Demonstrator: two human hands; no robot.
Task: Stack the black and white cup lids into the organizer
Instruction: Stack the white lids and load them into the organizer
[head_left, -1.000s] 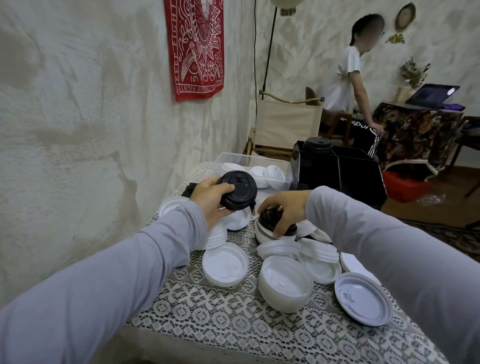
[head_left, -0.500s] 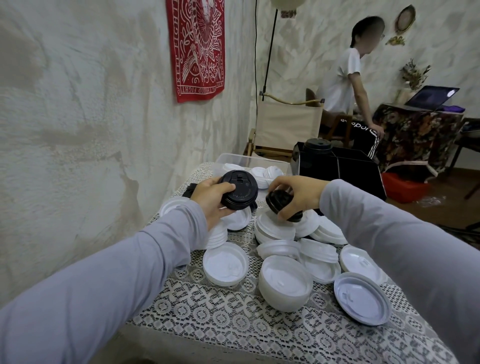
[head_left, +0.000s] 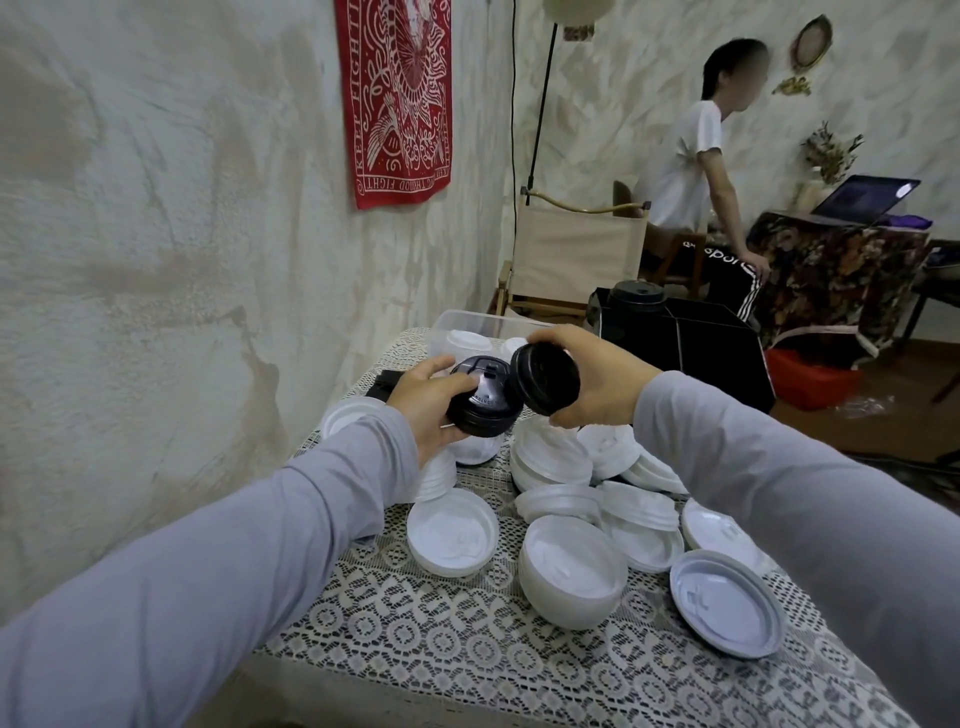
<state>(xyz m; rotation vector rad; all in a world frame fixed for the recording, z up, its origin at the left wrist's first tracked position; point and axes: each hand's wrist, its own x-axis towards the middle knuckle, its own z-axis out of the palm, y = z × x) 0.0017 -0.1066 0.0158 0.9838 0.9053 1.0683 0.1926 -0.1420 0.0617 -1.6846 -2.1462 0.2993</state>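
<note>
My left hand (head_left: 423, 402) grips a stack of black lids (head_left: 480, 397) above the table. Right beside it, my right hand (head_left: 597, 382) holds a second black lid (head_left: 545, 378) tilted on edge, its rim almost touching the stack. Several white lids (head_left: 569, 564) lie loose and in small piles on the lace tablecloth (head_left: 467, 654) below both hands. The black organizer (head_left: 696, 345) stands at the far right of the table with a black lid stack (head_left: 636, 295) poking out of its back left compartment.
A clear plastic tub (head_left: 483, 325) with white lids sits at the table's far end beside the organizer. The wall runs close along the left. A folding chair (head_left: 571, 254) and a person in a white shirt (head_left: 685, 166) are behind the table.
My right hand picked a black lid off the white pile, lifted it and carried it left to the stack in my left hand. My left hand stayed about where it was.
</note>
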